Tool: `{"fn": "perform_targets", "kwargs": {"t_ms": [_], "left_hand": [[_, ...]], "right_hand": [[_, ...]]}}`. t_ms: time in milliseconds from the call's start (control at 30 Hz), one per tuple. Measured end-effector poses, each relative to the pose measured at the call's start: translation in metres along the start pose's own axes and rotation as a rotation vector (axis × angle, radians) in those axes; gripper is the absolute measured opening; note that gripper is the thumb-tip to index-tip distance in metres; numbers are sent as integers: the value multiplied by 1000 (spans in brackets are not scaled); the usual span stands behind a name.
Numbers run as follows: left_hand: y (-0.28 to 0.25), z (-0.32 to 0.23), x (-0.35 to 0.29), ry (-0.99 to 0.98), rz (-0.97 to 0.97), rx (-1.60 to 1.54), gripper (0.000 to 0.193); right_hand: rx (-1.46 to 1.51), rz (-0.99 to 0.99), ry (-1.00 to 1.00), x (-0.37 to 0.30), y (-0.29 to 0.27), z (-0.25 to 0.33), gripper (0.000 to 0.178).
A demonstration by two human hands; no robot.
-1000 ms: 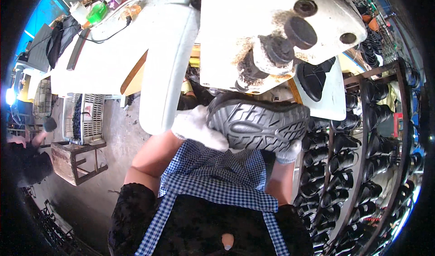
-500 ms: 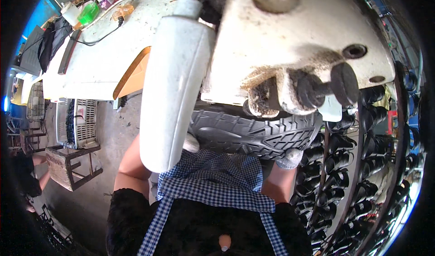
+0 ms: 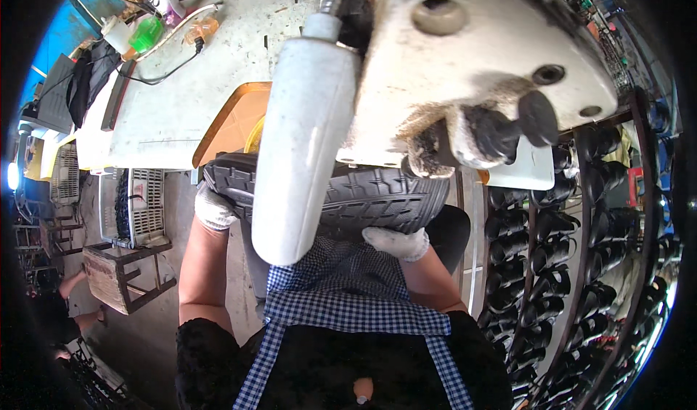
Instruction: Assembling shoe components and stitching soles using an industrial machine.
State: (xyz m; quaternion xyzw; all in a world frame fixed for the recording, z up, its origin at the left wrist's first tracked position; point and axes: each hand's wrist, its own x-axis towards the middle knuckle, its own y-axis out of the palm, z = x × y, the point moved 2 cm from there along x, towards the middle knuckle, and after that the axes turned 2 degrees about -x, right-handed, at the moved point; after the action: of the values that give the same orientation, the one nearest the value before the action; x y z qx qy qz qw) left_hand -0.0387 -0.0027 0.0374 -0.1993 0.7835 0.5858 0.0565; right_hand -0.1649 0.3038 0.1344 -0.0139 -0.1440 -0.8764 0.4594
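A black treaded shoe sole (image 3: 385,196) lies sideways below the white machine head (image 3: 465,61), its tread facing me; whether an upper is attached is hidden. White knit gloves cover both hands. My left hand (image 3: 215,208) grips the sole's left end, with some fingers out of sight behind it. Along the near edge, right of the middle, my right hand (image 3: 398,243) holds the sole from below. A pale grey cylindrical lamp-like housing (image 3: 305,148) hangs in front and hides part of the sole.
The white worktable (image 3: 174,112) has an orange-edged cutout and carries a green container (image 3: 147,34) and a cable. Racks of black shoes (image 3: 548,228) stand at the right. At the left are a wooden stool (image 3: 120,279), a white plastic crate (image 3: 145,206) and another person's legs.
The sole has shifted left, and its left end now shows past the grey housing. Both hands moved left with it; the right hand now shows more fully on the near edge.
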Motion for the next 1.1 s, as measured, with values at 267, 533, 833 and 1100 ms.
{"fn": "perform_targets", "kwargs": {"t_ms": [267,533,833,1100], "left_hand": [[26,19,-12,140,209,231,66],[20,29,-11,159,192,249,62],[22,-8,15,251,168,526,39],[11,-22,42,140,360,157,43]], "right_hand": [[77,-48,27,-7,-9,11,60],[188,-51,-155,-17,-28,-2,74],[198,-93,-7,-5,3,-17,54],[64,-94,20,-4,11,-25,52]]}}
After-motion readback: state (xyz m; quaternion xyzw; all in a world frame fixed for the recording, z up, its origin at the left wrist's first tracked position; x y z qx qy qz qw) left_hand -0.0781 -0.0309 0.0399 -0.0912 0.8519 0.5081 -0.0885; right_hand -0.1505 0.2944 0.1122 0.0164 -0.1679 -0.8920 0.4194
